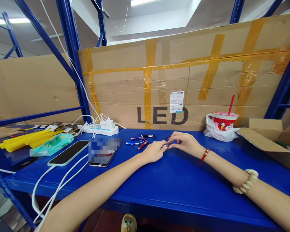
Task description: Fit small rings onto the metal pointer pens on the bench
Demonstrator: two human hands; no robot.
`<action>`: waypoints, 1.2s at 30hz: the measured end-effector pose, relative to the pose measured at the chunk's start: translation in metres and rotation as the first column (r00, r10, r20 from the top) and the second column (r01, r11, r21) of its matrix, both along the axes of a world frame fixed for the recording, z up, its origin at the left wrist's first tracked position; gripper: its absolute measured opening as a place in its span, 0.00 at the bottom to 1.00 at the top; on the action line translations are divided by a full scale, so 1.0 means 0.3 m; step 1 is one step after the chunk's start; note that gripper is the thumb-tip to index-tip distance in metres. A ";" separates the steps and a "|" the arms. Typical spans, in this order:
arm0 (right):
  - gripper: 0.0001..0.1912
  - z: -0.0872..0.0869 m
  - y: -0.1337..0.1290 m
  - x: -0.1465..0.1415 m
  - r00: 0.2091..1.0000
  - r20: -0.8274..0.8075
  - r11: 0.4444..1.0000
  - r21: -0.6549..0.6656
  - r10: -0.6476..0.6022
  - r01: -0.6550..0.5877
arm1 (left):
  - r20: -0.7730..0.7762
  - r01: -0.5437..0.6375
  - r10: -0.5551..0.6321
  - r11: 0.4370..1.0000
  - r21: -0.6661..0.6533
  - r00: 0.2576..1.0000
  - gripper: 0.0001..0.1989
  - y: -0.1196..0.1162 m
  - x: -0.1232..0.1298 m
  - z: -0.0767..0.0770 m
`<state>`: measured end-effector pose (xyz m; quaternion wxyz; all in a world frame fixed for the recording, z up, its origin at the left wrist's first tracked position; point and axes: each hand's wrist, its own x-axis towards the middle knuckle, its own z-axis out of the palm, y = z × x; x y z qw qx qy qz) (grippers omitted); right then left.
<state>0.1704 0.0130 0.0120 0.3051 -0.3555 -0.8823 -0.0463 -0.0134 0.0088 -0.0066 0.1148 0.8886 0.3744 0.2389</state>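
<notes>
My left hand rests low over the blue table, its fingers closed around a small shiny keychain flashlight, mostly hidden by the fingers. From the right, my right hand brings thumb and fingertips together at the end of that same piece. Just behind the fingertips lies a dark red clip. Left of my hands is a loose group of slim metal keychain flashlights: a purple one, a blue one, a red one and a black one with a clip.
Two phones, one black-screened and one partly blurred, lie left with white cables. Behind them are a power strip and a teal packet. A bagged red cup and open carton stand right. Another person's hand shows far left.
</notes>
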 end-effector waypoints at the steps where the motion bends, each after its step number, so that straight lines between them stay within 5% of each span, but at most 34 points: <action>1: 0.11 0.001 -0.001 0.001 1.000 -0.005 1.000 0.008 0.010 -0.010 | 0.005 0.026 -0.026 1.000 0.000 1.000 0.11 0.003 -0.002 -0.001; 8: 0.14 -0.003 -0.005 0.001 0.992 -0.099 0.996 0.056 0.081 -0.075 | 0.090 0.175 -0.178 0.984 0.037 0.980 0.10 0.000 -0.008 0.008; 23: 0.17 -0.022 0.013 -0.008 0.964 -0.266 0.987 -0.161 -0.020 -0.024 | 0.181 0.155 -0.161 0.987 0.047 0.970 0.16 0.016 -0.011 -0.009; 30: 0.20 -0.018 -0.002 -0.021 0.917 -0.375 0.867 -0.492 -0.136 -0.073 | 0.145 0.070 -0.074 0.997 0.035 0.987 0.17 0.005 -0.015 0.000; 36: 0.18 -0.029 0.003 -0.023 0.881 -0.433 0.829 -0.552 -0.192 -0.091 | 0.125 0.000 -0.007 0.998 0.056 0.992 0.16 -0.020 -0.012 0.017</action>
